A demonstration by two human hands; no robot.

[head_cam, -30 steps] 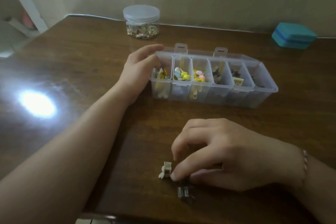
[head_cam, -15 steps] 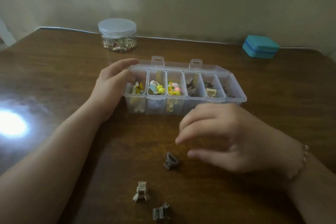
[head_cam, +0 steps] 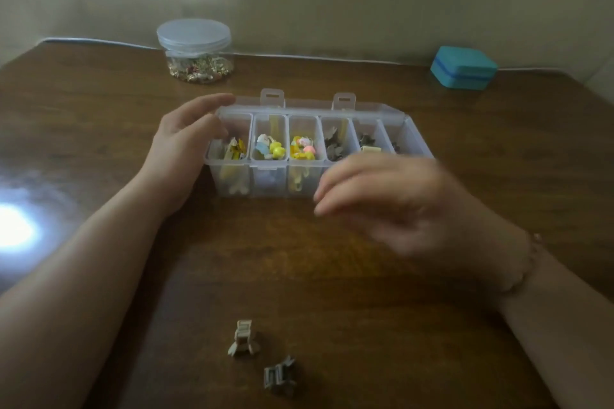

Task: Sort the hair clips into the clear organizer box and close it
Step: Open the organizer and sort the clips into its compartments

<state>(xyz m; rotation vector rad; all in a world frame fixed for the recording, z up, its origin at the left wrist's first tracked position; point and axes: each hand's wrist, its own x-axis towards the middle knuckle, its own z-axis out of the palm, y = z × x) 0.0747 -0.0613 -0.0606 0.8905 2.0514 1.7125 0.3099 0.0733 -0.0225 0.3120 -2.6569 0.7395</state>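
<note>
At mid-tabletop [head_cam: 99, 129] stands the box [head_cam: 272, 173], a long clear plastic organizer of six compartments in a row, its lid swung back flat behind with two latch tabs upright. From the left, the first compartment holds yellow and pale clips, the second and third hold bright pastel clips [head_cam: 270, 148], the fourth and fifth hold dark brown ones, the fifth with a cream piece on top; the contents of the sixth are too small to tell. The left hand [head_cam: 186, 149] rests against the box's left end wall, fingers half curled round the far corner, steadying rather than gripping. The right hand [head_cam: 402, 206] hovers in front of the box's right half, blurred, fingers loosely bent and pointing left; whether it has anything in them cannot be told. Two clips remain near the front edge: a beige claw clip [head_cam: 242, 339] and, just right and nearer, a grey-brown one [head_cam: 279, 375], close but apart. The wood surface is dark brown, glossy, with a bright glare patch at the left edge. Open room lies between the loose clips and the box, and to both sides of the box. Along the rear edge, well apart, sit a round clear jar [head_cam: 194, 50] with a screw lid and small gold-toned contents, and a teal rounded case [head_cam: 463, 67]
</note>
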